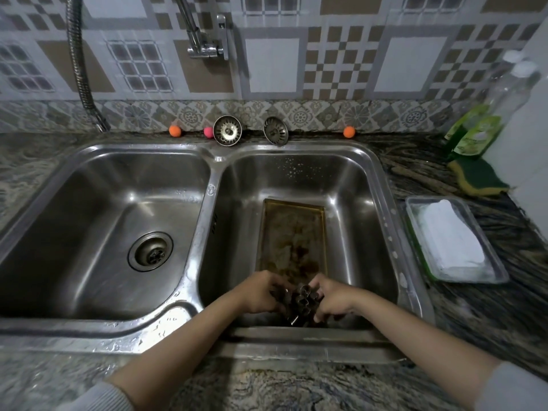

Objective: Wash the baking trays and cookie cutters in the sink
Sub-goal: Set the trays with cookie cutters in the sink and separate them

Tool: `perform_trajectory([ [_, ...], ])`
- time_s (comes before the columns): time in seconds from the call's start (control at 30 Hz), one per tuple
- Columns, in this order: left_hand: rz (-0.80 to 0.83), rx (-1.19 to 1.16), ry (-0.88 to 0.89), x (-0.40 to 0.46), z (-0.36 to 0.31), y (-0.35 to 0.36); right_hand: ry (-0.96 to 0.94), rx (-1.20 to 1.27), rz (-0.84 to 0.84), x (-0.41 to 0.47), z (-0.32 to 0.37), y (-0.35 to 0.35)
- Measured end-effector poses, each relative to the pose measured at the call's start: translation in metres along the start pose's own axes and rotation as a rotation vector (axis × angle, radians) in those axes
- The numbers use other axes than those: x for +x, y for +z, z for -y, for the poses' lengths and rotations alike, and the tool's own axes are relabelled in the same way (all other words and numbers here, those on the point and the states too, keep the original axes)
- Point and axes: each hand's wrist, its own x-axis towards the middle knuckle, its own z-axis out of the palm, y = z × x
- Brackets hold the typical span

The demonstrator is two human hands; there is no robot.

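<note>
Both the left hand (261, 293) and right hand (333, 298) curl their fingers around a cluster of metal cookie cutters (301, 302) over the near end of the stained baking tray (292, 232) in the right sink basin (353, 185).

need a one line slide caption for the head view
Both hands, left and right, hold a cluster of metal cookie cutters over a stained baking tray in the right sink basin.
</note>
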Motion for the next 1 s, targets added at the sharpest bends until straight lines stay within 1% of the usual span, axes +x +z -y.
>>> perform_trajectory([
  [0.1, 0.044, -0.023, -0.019, 0.0, 0.004, -0.002, 0.013, -0.006, 0.011, 0.005, -0.002, 0.0],
  [0.17, 0.028, -0.029, -0.041, 0.001, 0.008, -0.005, 0.012, 0.01, -0.001, 0.008, -0.004, -0.003],
  [0.23, -0.072, -0.027, -0.074, 0.003, 0.011, -0.009, 0.015, 0.027, -0.039, 0.011, -0.005, -0.007],
  [0.33, -0.246, -0.057, -0.182, 0.007, 0.02, -0.013, 0.024, 0.061, -0.153, 0.016, -0.009, -0.014],
  [0.43, -0.327, -0.046, -0.245, 0.013, 0.026, -0.016, 0.028, 0.159, -0.291, 0.022, -0.011, -0.018],
  [0.5, -0.33, -0.078, -0.271, 0.018, 0.027, -0.016, 0.036, 0.186, -0.376, 0.023, -0.009, -0.019],
  [0.53, -0.323, -0.128, -0.288, 0.02, 0.026, -0.016, 0.04, 0.197, -0.389, 0.024, -0.008, -0.021],
  [0.6, -0.306, -0.223, -0.31, 0.024, 0.023, -0.016, 0.042, 0.232, -0.352, 0.025, -0.005, -0.023],
  [0.67, -0.29, -0.264, -0.307, 0.028, 0.02, -0.016, 0.043, 0.256, -0.314, 0.026, -0.003, -0.023],
  [0.73, -0.276, -0.285, -0.302, 0.03, 0.019, -0.017, 0.036, 0.283, -0.311, 0.03, -0.003, -0.023],
  [0.87, -0.277, -0.389, -0.296, 0.035, 0.021, -0.02, 0.01, 0.37, -0.37, 0.036, -0.002, -0.024],
  [1.0, -0.302, -0.43, -0.284, 0.045, 0.019, -0.021, -0.021, 0.429, -0.433, 0.043, 0.0, -0.028],
])
